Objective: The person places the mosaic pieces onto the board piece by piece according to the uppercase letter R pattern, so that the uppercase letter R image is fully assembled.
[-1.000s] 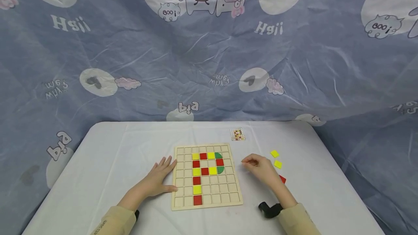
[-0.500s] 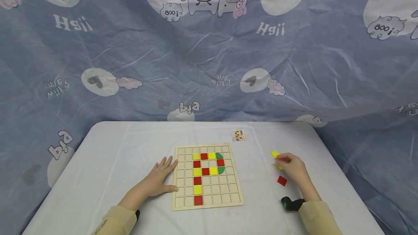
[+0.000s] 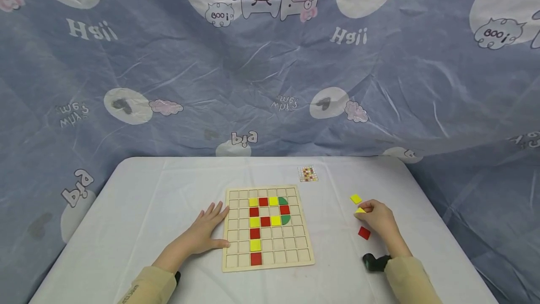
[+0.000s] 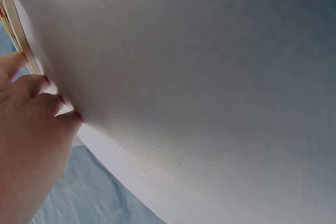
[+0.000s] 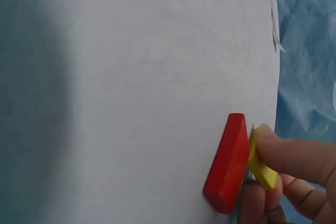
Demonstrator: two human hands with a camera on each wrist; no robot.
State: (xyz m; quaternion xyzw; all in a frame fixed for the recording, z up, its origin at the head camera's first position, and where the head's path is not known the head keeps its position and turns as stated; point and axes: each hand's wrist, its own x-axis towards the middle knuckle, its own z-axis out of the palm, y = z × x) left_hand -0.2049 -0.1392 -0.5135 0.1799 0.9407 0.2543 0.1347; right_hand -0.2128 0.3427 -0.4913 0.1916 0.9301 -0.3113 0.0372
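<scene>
A wooden grid board (image 3: 287, 243) lies mid-table, with red, yellow and green tiles set in it in the shape of a letter P. My left hand (image 3: 204, 233) is spread at its left side, fingertips and thumb on the edge; the left wrist view catches this hand (image 4: 37, 124) beside the board's rim (image 4: 21, 35). To the right of the board, my right hand (image 3: 379, 219) pinches a yellow square tile (image 3: 360, 211) between thumb and fingers, tilted up. Nearby lie another yellow tile (image 3: 356, 199) and a red tile (image 3: 364, 233), which looms large in the right wrist view (image 5: 228, 166).
A small pattern card (image 3: 308, 173) with a coloured grid lies behind the board, towards the right. White cloth (image 3: 177, 191) covers the table, and a blue printed curtain (image 3: 253, 69) hangs behind it. A black wrist device (image 3: 375, 262) sits by the right sleeve.
My right hand has moved rightward from beside the board to the loose tiles and taken hold of a yellow tile. My left hand has stayed at the board's edge.
</scene>
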